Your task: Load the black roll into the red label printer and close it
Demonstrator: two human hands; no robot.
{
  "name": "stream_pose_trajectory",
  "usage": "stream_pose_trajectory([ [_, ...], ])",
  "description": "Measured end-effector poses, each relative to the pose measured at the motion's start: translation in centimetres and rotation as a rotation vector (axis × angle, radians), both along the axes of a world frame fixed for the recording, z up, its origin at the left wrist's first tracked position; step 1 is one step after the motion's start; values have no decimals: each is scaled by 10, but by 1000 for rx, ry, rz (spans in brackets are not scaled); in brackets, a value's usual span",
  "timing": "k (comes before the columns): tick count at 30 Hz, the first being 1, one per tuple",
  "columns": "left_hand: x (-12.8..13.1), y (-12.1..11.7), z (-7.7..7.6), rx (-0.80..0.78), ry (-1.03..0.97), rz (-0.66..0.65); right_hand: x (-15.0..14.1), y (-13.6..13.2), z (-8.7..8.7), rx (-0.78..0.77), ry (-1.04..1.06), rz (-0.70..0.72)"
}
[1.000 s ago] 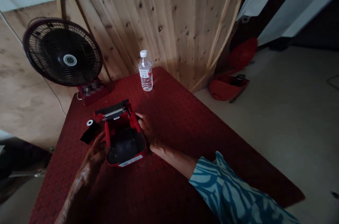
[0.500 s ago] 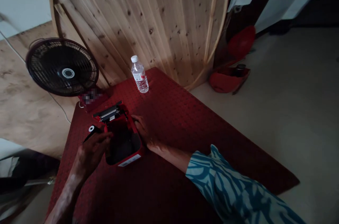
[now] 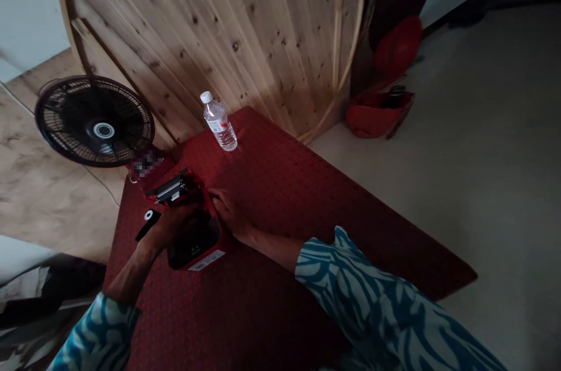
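A red label printer (image 3: 222,247) stands on the table with its lid (image 3: 169,187) swung up at the back and its black inside showing. My left hand (image 3: 175,225) reaches over the left wall into the opening; its fingers are lost in the dark there. My right hand (image 3: 230,216) holds the printer's right side near the back, fingers bent against the wall. Left of the printer, close to my left wrist, lies a small black roll (image 3: 148,225) with a white ring on its end.
A table fan (image 3: 104,130) stands at the back left of the red-covered table (image 3: 302,196). Behind the printer is a clear water bottle (image 3: 219,122). A round wooden panel (image 3: 228,26) leans behind the table. On the floor to the right sits a red container (image 3: 370,120).
My left hand has moved right and forward, from the printer's left rim into its opening. The right hand stays at its side. The whole view has shifted slightly.
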State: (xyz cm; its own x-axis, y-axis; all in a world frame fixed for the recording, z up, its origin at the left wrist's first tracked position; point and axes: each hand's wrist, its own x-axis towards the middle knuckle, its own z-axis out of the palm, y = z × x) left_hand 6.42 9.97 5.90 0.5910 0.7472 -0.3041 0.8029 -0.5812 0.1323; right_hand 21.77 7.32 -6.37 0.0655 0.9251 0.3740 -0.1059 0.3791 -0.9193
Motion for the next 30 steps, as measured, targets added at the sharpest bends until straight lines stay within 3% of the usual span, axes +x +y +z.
stream_pose_trajectory([
  [8, 1, -7, 5, 122, -70, 63, -1, 1, 2, -7, 0, -5],
  [14, -18, -46, 25, 297, -314, 114, 1, 0, 3, -10, -7, 31],
  [16, -36, -58, 38, 320, -430, 237, 3, -2, 4, -23, -4, 40],
  [18, -60, -64, 51, 355, -512, 453, 5, -3, 3, -33, -1, 44],
  [20, -83, -61, 59, 395, -580, 673, 5, -4, 2, -39, -3, 46],
  [22, -100, -51, 60, 404, -683, 805, 5, -3, -1, -47, 2, 48],
  [27, -114, -21, 45, 328, -824, 903, 3, 0, -9, -85, 6, 30],
  [30, -122, -22, 40, 311, -822, 935, 1, 1, -14, -92, 16, 15],
])
